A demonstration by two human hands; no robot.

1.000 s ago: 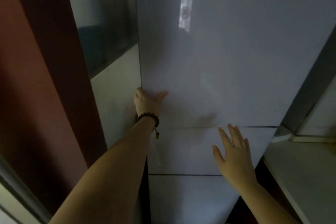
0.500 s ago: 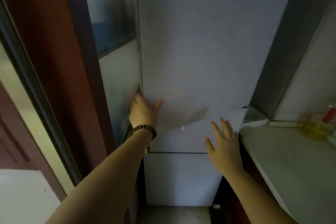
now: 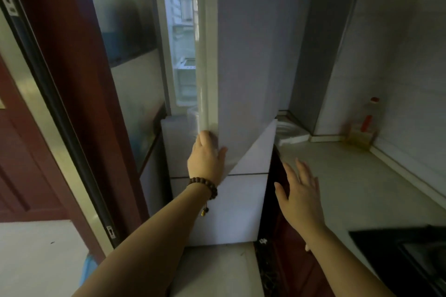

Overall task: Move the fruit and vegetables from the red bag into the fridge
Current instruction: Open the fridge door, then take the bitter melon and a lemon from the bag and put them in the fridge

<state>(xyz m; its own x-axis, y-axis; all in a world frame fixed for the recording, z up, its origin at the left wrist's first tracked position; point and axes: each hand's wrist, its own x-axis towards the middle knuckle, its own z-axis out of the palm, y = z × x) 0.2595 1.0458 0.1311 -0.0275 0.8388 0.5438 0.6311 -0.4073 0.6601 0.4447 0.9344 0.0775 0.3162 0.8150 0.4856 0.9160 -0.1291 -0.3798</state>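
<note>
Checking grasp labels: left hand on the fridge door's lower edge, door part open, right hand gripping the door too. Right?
One thing is off: the right hand grips nothing. In the head view it hovers open, fingers spread, apart from the door, near the counter. The rest holds: the left hand is on the fridge door at its lower edge, and the door is part open.

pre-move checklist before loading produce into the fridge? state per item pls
1. Upper fridge door open: ok, partly swung out, shelves visible.
2. Left hand gripping the door's lower edge: ok.
3. Right hand free: ok, open, holding nothing, beside the counter.
4. Red bag within reach: cannot tell, not in view.
5. Shelf space inside: cannot tell, only a narrow strip shows.
6. Door swing path: ok on the counter side; bottle stands back by the wall.
</note>
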